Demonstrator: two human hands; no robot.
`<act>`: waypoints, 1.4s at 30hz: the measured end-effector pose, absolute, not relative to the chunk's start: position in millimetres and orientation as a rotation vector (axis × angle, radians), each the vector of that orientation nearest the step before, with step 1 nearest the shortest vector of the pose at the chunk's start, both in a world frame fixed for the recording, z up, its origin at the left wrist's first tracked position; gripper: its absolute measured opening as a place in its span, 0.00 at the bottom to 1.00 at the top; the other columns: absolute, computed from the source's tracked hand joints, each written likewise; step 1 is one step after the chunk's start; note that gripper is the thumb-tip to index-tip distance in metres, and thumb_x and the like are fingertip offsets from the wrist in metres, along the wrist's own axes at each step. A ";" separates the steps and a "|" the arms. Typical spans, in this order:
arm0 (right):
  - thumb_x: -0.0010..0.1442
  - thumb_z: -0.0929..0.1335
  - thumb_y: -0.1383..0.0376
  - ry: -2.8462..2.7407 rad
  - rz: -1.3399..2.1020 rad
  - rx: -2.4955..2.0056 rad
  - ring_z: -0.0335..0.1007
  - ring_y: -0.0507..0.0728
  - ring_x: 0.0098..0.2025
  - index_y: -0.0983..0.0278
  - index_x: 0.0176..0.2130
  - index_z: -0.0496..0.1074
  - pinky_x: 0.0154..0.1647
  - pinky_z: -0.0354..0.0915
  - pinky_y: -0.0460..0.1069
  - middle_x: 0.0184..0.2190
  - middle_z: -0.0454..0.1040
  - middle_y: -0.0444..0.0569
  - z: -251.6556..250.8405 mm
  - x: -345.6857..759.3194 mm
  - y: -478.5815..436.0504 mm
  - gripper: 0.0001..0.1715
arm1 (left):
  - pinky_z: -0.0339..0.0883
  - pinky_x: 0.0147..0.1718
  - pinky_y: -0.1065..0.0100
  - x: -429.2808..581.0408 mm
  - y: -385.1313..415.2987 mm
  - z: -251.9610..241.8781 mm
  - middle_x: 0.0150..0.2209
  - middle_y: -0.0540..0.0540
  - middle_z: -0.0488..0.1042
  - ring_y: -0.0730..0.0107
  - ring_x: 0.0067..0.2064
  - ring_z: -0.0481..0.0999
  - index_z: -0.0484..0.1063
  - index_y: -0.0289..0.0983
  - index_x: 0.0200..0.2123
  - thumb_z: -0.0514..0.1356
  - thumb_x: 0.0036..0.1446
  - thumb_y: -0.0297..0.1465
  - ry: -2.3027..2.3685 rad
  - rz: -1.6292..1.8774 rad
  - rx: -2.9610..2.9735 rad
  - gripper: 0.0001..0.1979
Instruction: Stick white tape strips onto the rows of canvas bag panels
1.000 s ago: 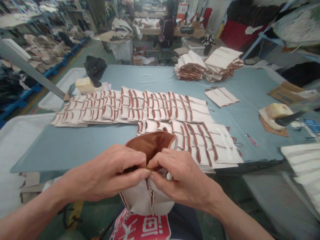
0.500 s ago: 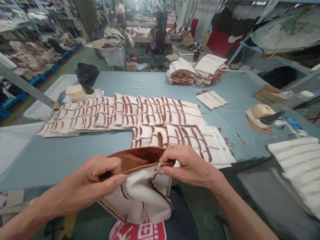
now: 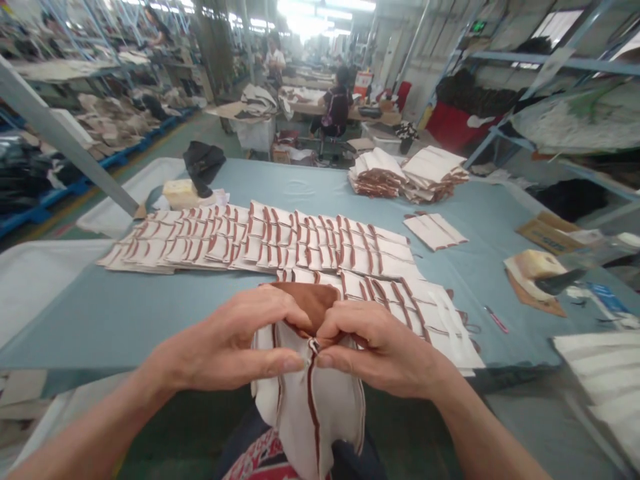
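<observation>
Both my hands pinch the upper edge of a cream fabric bag piece [image 3: 295, 393] with a brown lining and dark seam strips. My left hand [image 3: 240, 340] holds the rim from the left, its thumb laid along the front. From the other side my right hand [image 3: 377, 347] grips the same rim, thumb beside the vertical seam. The two thumb tips nearly meet at the top of that seam. Brown lining shows in the opening behind my fingers. The piece hangs down over my lap, above the near table edge.
Overlapping rows of similar cream pieces [image 3: 320, 243] cover the middle of the blue table [image 3: 210, 307]. Folded stacks [image 3: 410, 177] stand at the back right. A small pink-handled tool [image 3: 496, 320] lies right, near a yellowish block [image 3: 537, 265]. One person sits at a farther table.
My left hand has slid right along the rim to the seam, close to my right hand. The piece now hangs with its seam facing me. The camera view has tilted up.
</observation>
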State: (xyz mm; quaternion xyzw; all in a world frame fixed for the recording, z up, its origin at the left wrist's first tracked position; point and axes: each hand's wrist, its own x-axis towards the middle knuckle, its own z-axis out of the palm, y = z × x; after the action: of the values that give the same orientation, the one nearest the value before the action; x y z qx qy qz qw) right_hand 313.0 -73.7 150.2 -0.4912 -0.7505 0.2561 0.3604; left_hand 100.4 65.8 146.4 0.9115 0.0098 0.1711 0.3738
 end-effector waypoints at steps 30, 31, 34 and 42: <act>0.55 0.69 0.67 -1.631 0.551 -1.560 0.66 0.50 0.25 0.62 0.29 0.70 0.28 0.58 0.45 0.23 0.72 0.40 115.5 318.9 -84.1 0.04 | 0.54 0.30 0.67 141.0 43.5 139.8 0.25 0.55 0.67 0.75 0.27 0.63 0.67 0.37 0.29 0.51 0.72 0.29 0.132 0.235 2.462 0.16; 0.56 0.69 0.67 -1.612 0.572 -1.554 0.66 0.49 0.25 0.62 0.29 0.70 0.28 0.58 0.45 0.23 0.72 0.40 113.2 318.5 -83.2 0.04 | 0.54 0.30 0.68 139.7 44.0 141.0 0.24 0.56 0.65 0.75 0.27 0.62 0.65 0.38 0.28 0.51 0.72 0.29 0.116 0.243 2.464 0.16; 0.54 0.69 0.66 -1.582 0.563 -1.528 0.64 0.49 0.23 0.63 0.28 0.69 0.27 0.57 0.45 0.21 0.70 0.39 109.0 315.1 -81.4 0.05 | 0.54 0.28 0.69 137.4 45.6 145.7 0.23 0.57 0.60 0.76 0.25 0.60 0.63 0.38 0.26 0.51 0.73 0.31 0.115 0.240 2.411 0.19; 0.57 0.70 0.68 -1.572 0.636 -1.492 0.62 0.48 0.22 0.63 0.28 0.70 0.25 0.56 0.44 0.21 0.69 0.38 109.8 314.6 -80.2 0.06 | 0.59 0.27 0.75 141.0 55.6 142.4 0.26 0.55 0.74 0.78 0.26 0.68 0.77 0.35 0.33 0.61 0.66 0.31 0.171 0.123 2.078 0.09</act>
State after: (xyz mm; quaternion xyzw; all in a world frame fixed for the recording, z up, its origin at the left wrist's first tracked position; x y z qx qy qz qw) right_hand 314.6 -80.2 109.8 -0.5972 -0.6292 0.2544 0.4274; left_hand 141.0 55.6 142.4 0.8603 0.0707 0.0508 0.5023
